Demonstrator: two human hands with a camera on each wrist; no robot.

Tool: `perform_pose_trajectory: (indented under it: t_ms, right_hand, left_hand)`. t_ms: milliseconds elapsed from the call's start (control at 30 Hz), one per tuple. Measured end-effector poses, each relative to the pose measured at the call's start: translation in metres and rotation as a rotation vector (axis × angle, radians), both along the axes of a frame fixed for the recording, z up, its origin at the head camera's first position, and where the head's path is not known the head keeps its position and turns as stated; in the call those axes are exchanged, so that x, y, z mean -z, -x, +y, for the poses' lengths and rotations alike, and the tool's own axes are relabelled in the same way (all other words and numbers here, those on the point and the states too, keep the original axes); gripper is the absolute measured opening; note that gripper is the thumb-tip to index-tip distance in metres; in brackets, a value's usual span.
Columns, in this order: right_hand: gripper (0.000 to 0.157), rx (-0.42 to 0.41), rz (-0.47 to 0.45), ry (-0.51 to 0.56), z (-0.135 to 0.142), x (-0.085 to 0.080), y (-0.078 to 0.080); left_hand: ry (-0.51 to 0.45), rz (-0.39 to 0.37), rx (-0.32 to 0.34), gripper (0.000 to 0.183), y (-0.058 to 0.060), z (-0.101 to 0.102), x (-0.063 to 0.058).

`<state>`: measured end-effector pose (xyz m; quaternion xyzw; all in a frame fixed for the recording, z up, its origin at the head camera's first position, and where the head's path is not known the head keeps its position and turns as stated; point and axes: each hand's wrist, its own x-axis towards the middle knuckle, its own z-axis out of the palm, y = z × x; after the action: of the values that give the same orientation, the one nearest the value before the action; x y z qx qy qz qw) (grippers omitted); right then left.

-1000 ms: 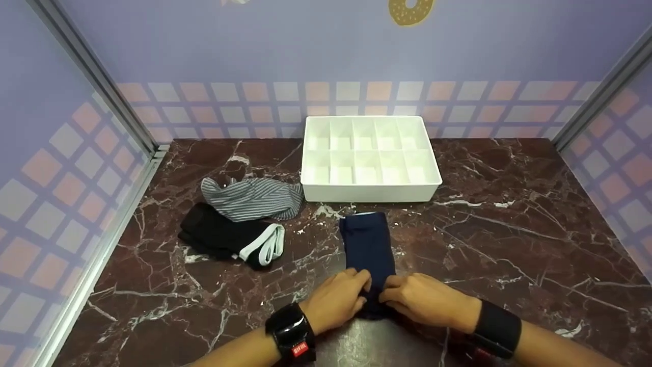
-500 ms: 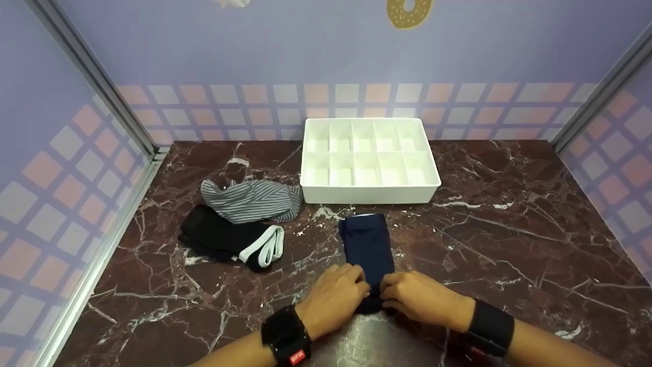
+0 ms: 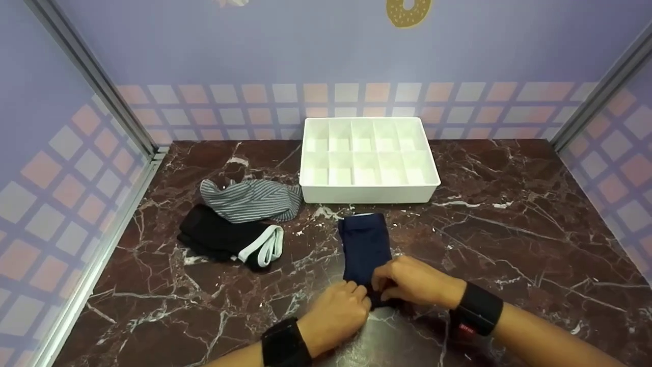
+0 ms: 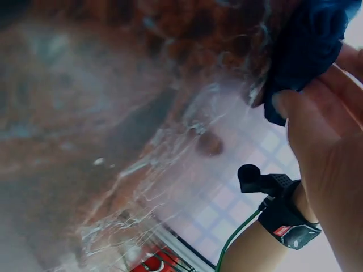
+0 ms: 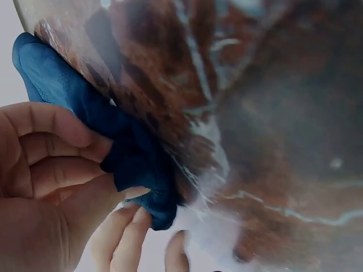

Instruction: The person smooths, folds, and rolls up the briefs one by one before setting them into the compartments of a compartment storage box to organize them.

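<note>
A navy garment (image 3: 364,250), folded into a narrow strip, lies lengthwise in front of the person, its near end bunched. With thumb and fingers, the left hand (image 3: 338,311) pinches the left corner of that near end. Just to its right, the right hand (image 3: 412,280) pinches the near edge with curled fingers. In the right wrist view, the thumb lies against a small turned-up fold of the navy cloth (image 5: 139,161). The left wrist view shows the left thumb (image 4: 289,107) at the lower end of the bunched cloth.
A white box (image 3: 369,193) with several compartments stands at the back against the tiled-pattern wall. To the left, a grey striped garment (image 3: 254,201) overlaps a black garment (image 3: 219,234) with a white band. All rest on a dark red marbled tabletop (image 3: 509,244).
The near end of the navy garment has been gathered slightly farther from the person. The right hand has shifted up and left over the cloth; the left hand has dropped a little lower.
</note>
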<state>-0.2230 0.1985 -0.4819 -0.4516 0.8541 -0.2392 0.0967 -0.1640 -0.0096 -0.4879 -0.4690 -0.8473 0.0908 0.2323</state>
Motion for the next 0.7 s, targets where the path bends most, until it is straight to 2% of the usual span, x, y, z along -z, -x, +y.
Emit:
perform_pose_trajectory:
  t_ms: [133, 300, 400, 500, 633, 700]
  right_hand:
    - [0.015, 0.003, 0.048, 0.003, 0.002, 0.003, 0.001]
    - [0.013, -0.027, 0.176, 0.026, 0.004, 0.006, -0.002]
    - [0.009, -0.057, 0.31, 0.029, 0.004, 0.006, -0.005]
    - [0.009, -0.069, 0.428, 0.034, 0.003, 0.005, -0.009]
    - [0.016, -0.085, 0.518, 0.039, 0.0, 0.006, -0.013]
    - [0.02, -0.1, 0.573, 0.03, -0.002, 0.008, -0.014]
  left_hand:
    - [-0.058, -0.048, -0.085, 0.01, 0.001, 0.002, 0.002]
    - [-0.125, -0.17, -0.191, 0.011, 0.007, 0.003, -0.001]
    - [-0.14, -0.281, -0.225, 0.012, 0.013, 0.003, -0.003]
    - [-0.155, -0.426, -0.254, 0.01, 0.021, 0.002, -0.005]
    - [-0.188, -0.608, -0.276, 0.009, 0.03, 0.002, -0.008]
    - [-0.194, -0.654, -0.277, 0.012, 0.033, 0.003, -0.01]
